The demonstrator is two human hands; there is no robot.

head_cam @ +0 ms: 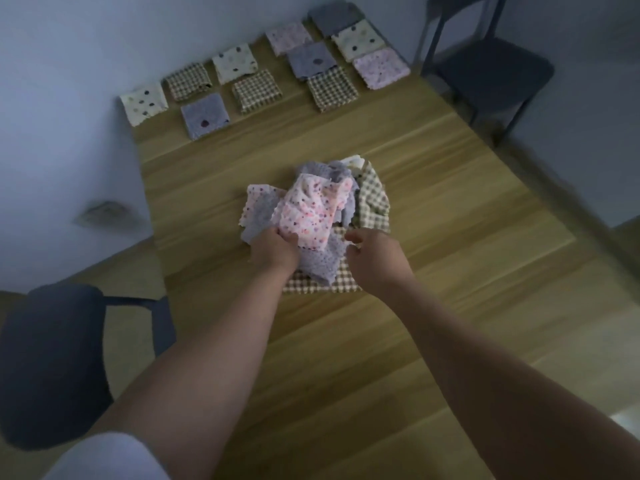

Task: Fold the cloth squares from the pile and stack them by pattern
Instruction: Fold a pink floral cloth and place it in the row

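Head view looks down on a wooden surface [450, 237] with a loose pile [327, 171] of cloth squares at its middle. The left hand [275, 249] grips the near edge of a pink flowered cloth [311, 213] that lies crumpled on top of the pile, its fingers [289, 237] curled into the fabric. The right hand [369, 252] is at the near right side of the pile, just beside the pink cloth, its fingers [355, 237] bent over a lilac cloth [322, 261]. Whether they are grasping anything cannot be told. A brown checked cloth [311, 284] lies flat under the heap, its near edge showing between the two wrists.

Along the far edge of the surface, against the wall, folded squares lie in a loose double row:
- checked ones [332, 89]
- cream dotted ones [235, 63]
- lilac ones [205, 115]
- pink ones [381, 67]
- a grey one [334, 17] at the far right corner

Some touch or overlap their neighbours.

A dark chair [52, 358] stands at the near left of the surface, and a second chair [491, 74] stands beyond its far right corner.
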